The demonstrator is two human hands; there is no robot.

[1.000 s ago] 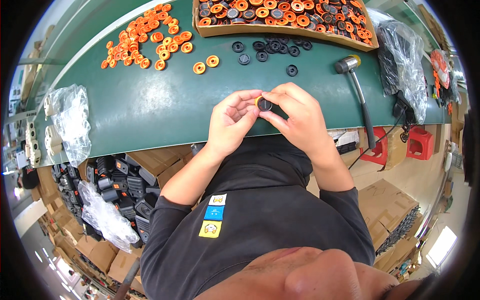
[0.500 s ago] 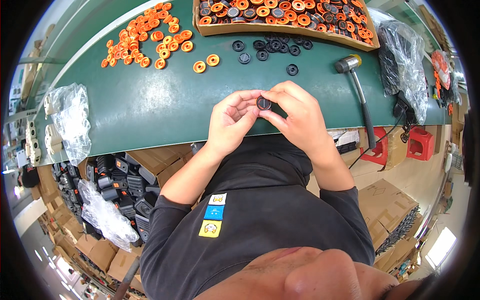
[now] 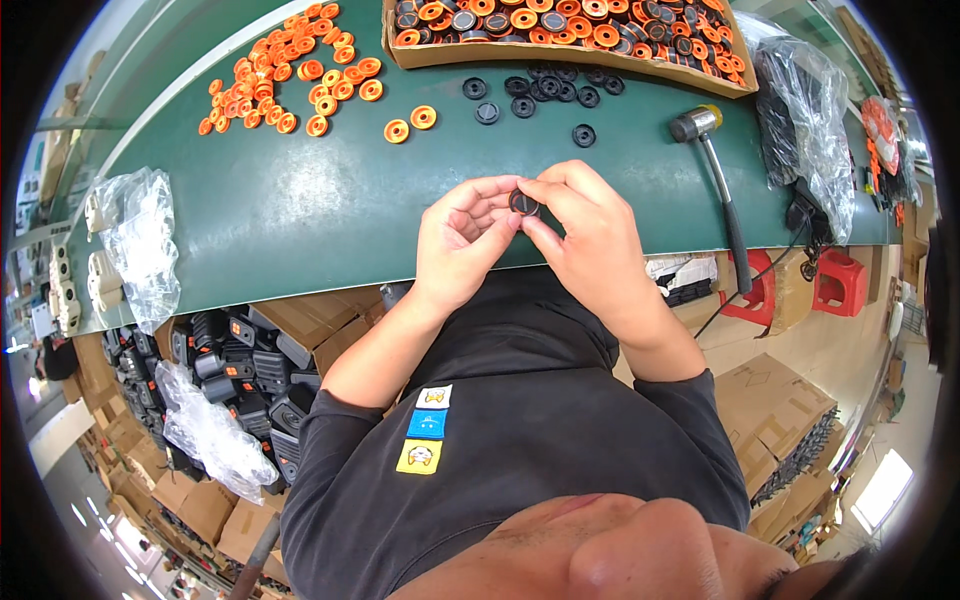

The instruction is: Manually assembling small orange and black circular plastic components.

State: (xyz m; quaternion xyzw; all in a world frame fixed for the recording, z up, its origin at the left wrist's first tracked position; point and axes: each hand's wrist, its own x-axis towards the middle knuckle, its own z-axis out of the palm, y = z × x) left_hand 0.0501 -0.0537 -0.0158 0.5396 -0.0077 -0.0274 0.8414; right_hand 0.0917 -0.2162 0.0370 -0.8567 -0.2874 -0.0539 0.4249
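Note:
Between both hands, above the near edge of the green table, I hold a small round black cap (image 3: 523, 203) with a line across its face. My left hand (image 3: 463, 238) pinches it from the left, thumb below and fingers above. My right hand (image 3: 590, 225) grips its right side with thumb and forefinger. Beyond my hands lie loose black caps (image 3: 550, 88) and one nearer black cap (image 3: 584, 135). Two orange rings (image 3: 410, 124) rest to their left, near a larger spread of orange rings (image 3: 290, 70).
A cardboard tray (image 3: 570, 58) full of orange and black parts stands at the far edge. On the right lie a mallet (image 3: 715, 160) and plastic-wrapped black items (image 3: 805, 130). A clear plastic bag (image 3: 140, 240) hangs over the table's left edge. Boxed black housings (image 3: 240, 370) sit below.
Both hands stay on the black cap, which has turned slightly so that the line on its face points differently. The view has shifted a little; the table items have not moved.

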